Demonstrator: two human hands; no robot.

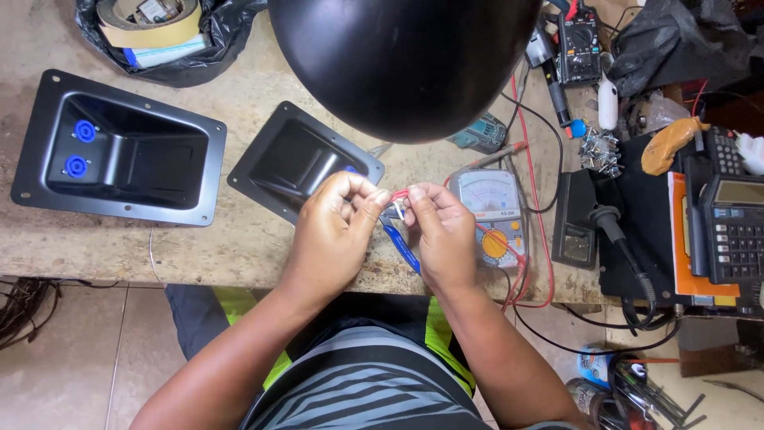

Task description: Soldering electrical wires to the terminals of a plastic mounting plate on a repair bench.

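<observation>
My left hand (334,227) and my right hand (442,231) meet over the front edge of the workbench, fingertips pinched together on a small red-and-white connector (399,197). The part is mostly hidden by my fingers. A blue-handled tool (402,248) hangs down between the hands; which hand grips it I cannot tell. Just behind my left hand lies a small black recessed metal plate (298,159). An analog multimeter (495,215) with red leads sits right beside my right hand.
A larger black recessed plate (119,151) with two blue sockets lies at the left. A black lamp shade (406,64) hangs over the bench centre. A soldering iron (617,235), a calculator (732,231), a roll of tape (147,20) and black bags crowd the back and right.
</observation>
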